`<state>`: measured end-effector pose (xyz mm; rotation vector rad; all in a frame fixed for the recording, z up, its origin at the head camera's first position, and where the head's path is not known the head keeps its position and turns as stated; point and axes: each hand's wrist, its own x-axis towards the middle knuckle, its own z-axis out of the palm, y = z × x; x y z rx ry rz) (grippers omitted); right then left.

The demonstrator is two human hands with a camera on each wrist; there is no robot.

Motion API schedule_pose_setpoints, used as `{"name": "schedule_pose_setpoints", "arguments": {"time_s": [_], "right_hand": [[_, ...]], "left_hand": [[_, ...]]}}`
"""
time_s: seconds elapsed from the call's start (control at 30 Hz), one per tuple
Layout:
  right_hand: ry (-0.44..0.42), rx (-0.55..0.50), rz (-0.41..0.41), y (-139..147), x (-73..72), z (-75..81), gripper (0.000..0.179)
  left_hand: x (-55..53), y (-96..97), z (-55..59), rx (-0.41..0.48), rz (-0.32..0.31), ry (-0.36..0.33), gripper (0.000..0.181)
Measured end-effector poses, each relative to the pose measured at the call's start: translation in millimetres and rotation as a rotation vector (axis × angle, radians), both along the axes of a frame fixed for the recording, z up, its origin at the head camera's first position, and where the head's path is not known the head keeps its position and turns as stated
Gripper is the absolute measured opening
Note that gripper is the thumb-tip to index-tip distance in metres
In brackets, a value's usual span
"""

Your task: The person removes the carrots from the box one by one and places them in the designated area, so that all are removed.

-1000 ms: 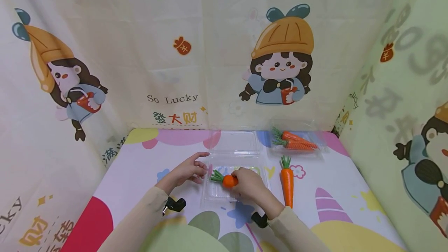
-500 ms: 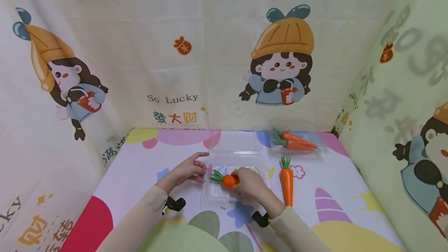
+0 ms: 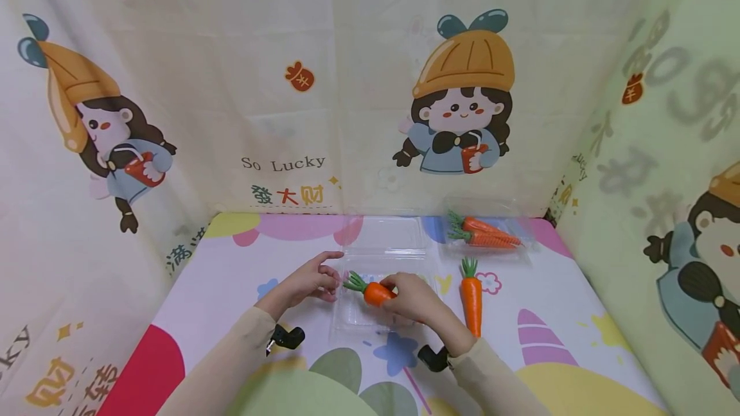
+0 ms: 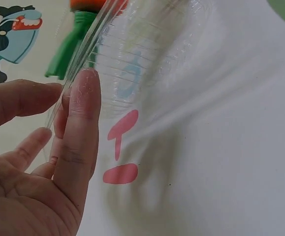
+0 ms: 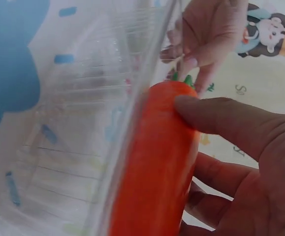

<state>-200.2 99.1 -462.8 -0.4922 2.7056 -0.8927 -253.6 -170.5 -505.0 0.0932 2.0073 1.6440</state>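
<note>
My right hand (image 3: 413, 300) grips an orange toy carrot (image 3: 377, 294) by its side, thumb across the body in the right wrist view. The carrot lies sideways over the base of a clear hinged plastic box (image 3: 340, 320), green leaves pointing left. Its tip is hidden by the hand. At the box's left side, my left hand (image 3: 312, 281) pinches the clear rim between thumb and fingers, as the left wrist view shows. The carrot's green leaves (image 4: 73, 44) appear beyond that rim.
The box's lid (image 3: 384, 235) lies folded back behind the base. Another carrot (image 3: 471, 303) lies to the right of the right hand. Farther back, a second clear box (image 3: 528, 252) contains carrots (image 3: 491, 239). Printed cloth walls surround the patterned table (image 3: 225, 275).
The carrot in my right hand has risen slightly, its leafy end shifting up and away from me. My left hand stays at the box's side. The head view has shifted a little.
</note>
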Motion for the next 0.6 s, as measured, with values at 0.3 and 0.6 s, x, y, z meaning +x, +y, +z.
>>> {"name": "schedule_pose_setpoints", "arguments": {"time_s": [0.3, 0.6], "right_hand": [[-0.106, -0.103, -0.055, 6.5, -5.7, 5.5, 0.04], [-0.258, -0.321, -0.17, 12.6, -9.9, 3.4, 0.052]], "left_hand": [[0.1, -0.1, -0.9, -0.001, 0.01, -0.005, 0.075], [1.4, 0.4, 1.0, -0.021, 0.027, -0.019, 0.074]]}}
